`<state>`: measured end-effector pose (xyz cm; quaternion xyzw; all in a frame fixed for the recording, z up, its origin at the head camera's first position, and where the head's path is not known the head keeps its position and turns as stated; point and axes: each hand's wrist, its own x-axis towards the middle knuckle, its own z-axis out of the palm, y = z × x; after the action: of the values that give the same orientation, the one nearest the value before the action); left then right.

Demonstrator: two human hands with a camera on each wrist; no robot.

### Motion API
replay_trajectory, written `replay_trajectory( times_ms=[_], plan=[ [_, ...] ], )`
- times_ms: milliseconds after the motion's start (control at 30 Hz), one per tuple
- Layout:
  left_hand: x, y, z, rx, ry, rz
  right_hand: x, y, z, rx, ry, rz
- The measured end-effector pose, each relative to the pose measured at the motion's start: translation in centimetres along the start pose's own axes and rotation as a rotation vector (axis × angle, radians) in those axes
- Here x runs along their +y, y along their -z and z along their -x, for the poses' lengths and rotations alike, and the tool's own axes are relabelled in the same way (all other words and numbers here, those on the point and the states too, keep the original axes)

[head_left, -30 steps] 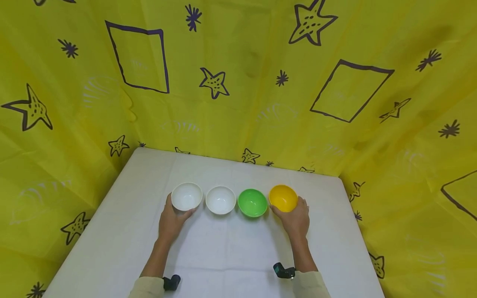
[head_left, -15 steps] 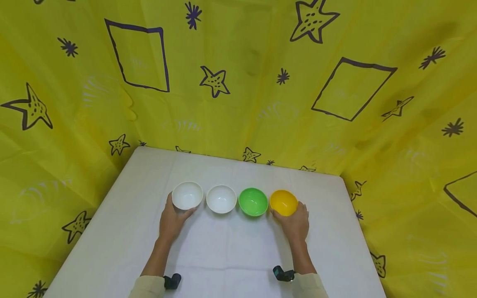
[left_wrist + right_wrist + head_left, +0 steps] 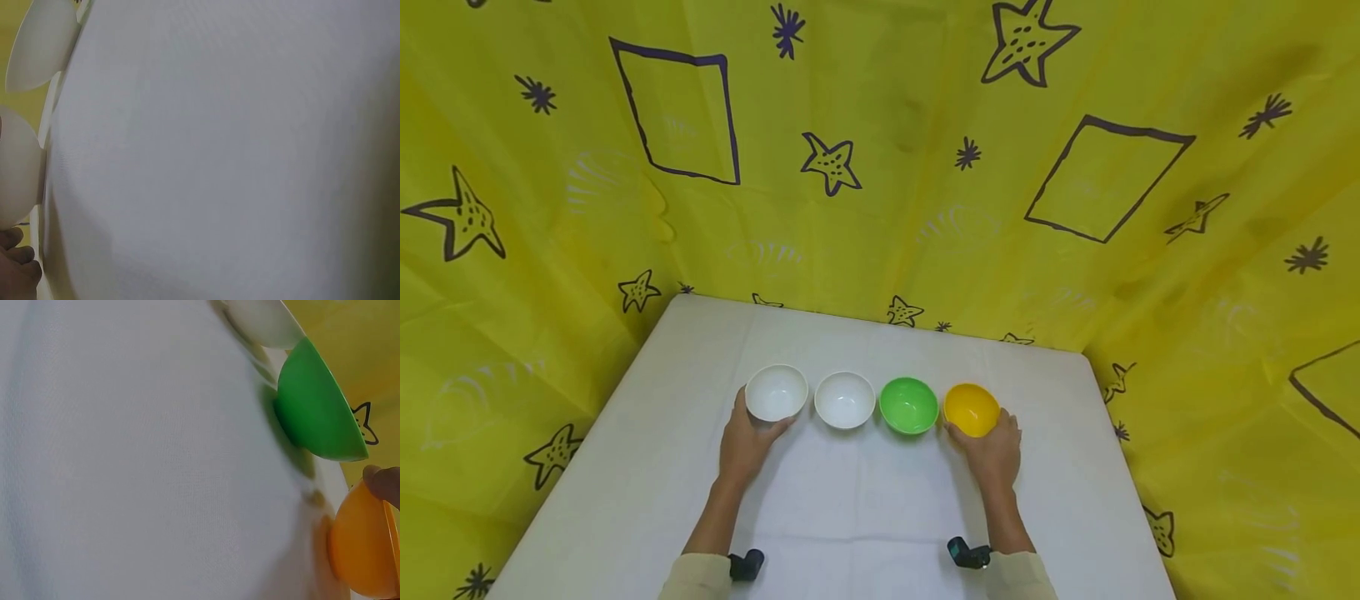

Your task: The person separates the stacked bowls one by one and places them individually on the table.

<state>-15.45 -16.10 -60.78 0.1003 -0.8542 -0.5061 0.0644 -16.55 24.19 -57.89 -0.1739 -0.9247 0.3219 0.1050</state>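
Observation:
Four bowls would be several; they stand in a row on a white-covered table. At the left end my left hand grips a white bowl, thumb on the near side and fingers round the left. Beside it is a second white bowl, then a green bowl. My right hand holds the orange-yellow bowl at the right end, its thumb close to the green bowl. In the right wrist view the thumb lies at the rim of the orange-yellow bowl.
The white tablecloth stretches in front of the row and behind it. A yellow curtain with dark stars and frames surrounds the table's back and sides. A small dark device sits at the left wrist, another device at the right.
The orange-yellow bowl has come slightly toward me with my right hand and now sits level with the green one. My left hand and the other bowls have stayed in place.

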Motion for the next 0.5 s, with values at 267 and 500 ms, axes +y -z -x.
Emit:
replay_trajectory(
  times_ms=[267,500],
  plan=[
    [-0.30,0.24,-0.03,-0.008,0.002,0.002,-0.20,0.07,0.24,-0.008,-0.005,0.013],
    [-0.34,0.43,0.06,-0.005,0.003,-0.005,-0.38,0.11,0.35,-0.003,-0.011,0.025]
  ],
)
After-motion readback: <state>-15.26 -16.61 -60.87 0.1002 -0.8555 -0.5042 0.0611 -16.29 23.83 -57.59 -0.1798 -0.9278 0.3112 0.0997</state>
